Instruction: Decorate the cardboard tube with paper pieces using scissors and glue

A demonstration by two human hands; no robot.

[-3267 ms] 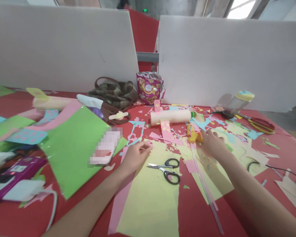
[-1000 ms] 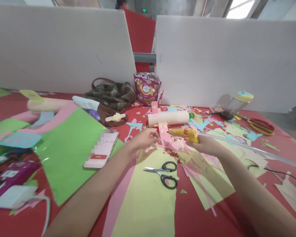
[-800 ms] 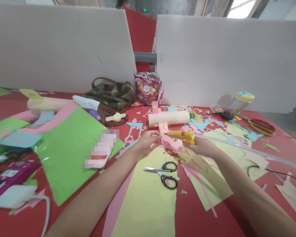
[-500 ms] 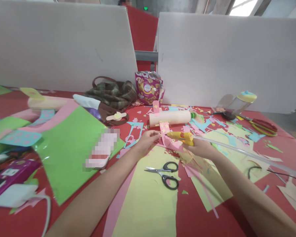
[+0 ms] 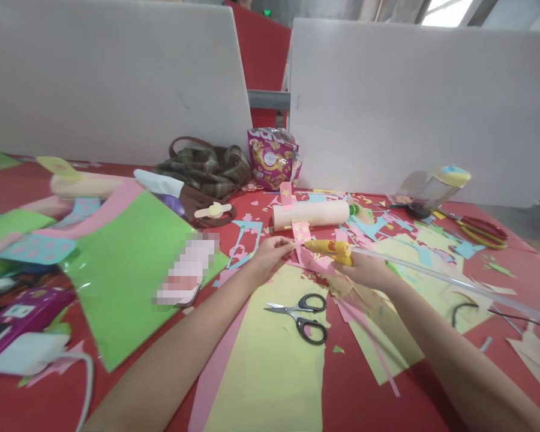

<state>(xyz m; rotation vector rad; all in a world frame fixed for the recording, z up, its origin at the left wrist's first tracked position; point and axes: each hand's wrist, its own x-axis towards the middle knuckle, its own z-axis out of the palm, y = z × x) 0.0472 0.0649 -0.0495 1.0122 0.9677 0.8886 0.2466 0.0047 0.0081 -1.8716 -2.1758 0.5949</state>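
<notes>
My right hand (image 5: 364,270) grips a yellow hot glue gun (image 5: 330,247), with a long clear glue stick (image 5: 436,273) running out of its back to the right. The gun's nozzle points left at my left hand (image 5: 274,253). That hand's thumb and fingers are pinched on a tiny pale piece, too small to name. Just beyond both hands lies a cream paper tube (image 5: 312,214) with pink star-patterned strips (image 5: 302,233) at its left part. Black-handled scissors (image 5: 299,315) rest partly spread on yellow paper (image 5: 270,366), nearer to me.
Green paper (image 5: 117,282) and a blurred-out phone (image 5: 189,270) lie left. A plaid bag (image 5: 207,168) and purple snack bag (image 5: 273,157) stand at the back. Larger scissors (image 5: 481,231) and a clear bottle (image 5: 438,192) are at right. Scraps litter the red table (image 5: 360,390).
The view has shifted very slightly. Both hands and the glue gun keep almost the same place, the nozzle still close to my left fingertips.
</notes>
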